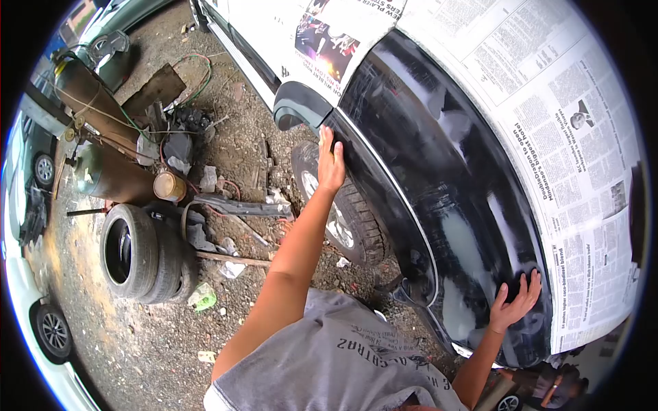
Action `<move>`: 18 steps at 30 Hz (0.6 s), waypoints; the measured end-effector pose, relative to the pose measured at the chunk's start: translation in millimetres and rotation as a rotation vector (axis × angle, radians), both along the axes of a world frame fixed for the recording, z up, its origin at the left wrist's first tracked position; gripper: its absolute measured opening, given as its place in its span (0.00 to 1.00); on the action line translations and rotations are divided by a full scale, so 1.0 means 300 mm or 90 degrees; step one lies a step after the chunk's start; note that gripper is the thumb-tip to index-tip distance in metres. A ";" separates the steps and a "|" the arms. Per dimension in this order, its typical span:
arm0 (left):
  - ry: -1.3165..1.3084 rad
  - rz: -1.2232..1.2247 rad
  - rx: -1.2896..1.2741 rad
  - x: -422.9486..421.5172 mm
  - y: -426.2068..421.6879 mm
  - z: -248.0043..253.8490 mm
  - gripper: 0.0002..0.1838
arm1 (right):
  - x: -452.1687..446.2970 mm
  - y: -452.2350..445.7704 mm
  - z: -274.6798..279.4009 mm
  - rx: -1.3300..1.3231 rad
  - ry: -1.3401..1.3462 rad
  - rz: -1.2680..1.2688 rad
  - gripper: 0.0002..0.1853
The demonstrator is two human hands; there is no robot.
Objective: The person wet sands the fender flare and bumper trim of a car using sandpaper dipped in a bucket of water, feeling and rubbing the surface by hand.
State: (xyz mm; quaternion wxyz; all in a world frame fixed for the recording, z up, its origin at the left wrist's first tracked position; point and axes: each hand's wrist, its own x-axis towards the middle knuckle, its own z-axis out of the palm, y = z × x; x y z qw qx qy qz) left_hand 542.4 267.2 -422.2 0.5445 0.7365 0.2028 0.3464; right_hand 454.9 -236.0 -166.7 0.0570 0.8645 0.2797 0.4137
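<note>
A black car panel (445,157), patched with grey and whitish areas, curves over the wheel on the right half of the head view. My left hand (332,162) lies with fingers stretched along the panel's outer edge, just above the tire (363,226) and beside the grey-green flared trim (301,105). Farther down on the right, my right hand (514,306) rests with its fingers spread on the black surface, close to the newspaper masking (582,226). Neither hand shows anything in its grasp. The left palm is partly turned out of sight.
Stacked used tires (140,253) stand on the gravel (240,335) to the left. Behind them lie gas cylinders (113,171), a rusty can (169,186), hoses and scrap. Other cars line the left edge. Another person (558,383) is at the lower right.
</note>
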 end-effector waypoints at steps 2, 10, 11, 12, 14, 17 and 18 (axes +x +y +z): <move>-0.012 0.023 -0.024 -0.002 -0.015 -0.016 0.33 | -0.029 -0.002 0.010 -0.009 0.009 -0.005 0.24; -0.001 -0.033 0.045 -0.023 0.062 -0.004 0.33 | -0.005 0.003 0.012 -0.008 0.002 0.007 0.25; 0.001 -0.024 0.047 -0.035 0.048 -0.007 0.34 | -0.008 0.006 0.015 -0.006 0.004 0.005 0.25; -0.004 -0.023 0.046 -0.021 0.047 -0.003 0.34 | -0.008 0.010 0.017 -0.005 0.005 0.005 0.25; -0.009 -0.020 0.040 0.001 0.046 0.030 0.34 | -0.011 0.010 0.019 -0.005 0.008 0.003 0.25; -0.047 -0.070 0.121 0.016 0.075 0.062 0.34 | -0.011 0.014 0.016 -0.005 0.011 0.011 0.25; -0.049 -0.062 0.128 0.010 0.077 0.042 0.34 | -0.007 0.013 0.021 -0.005 0.011 0.018 0.25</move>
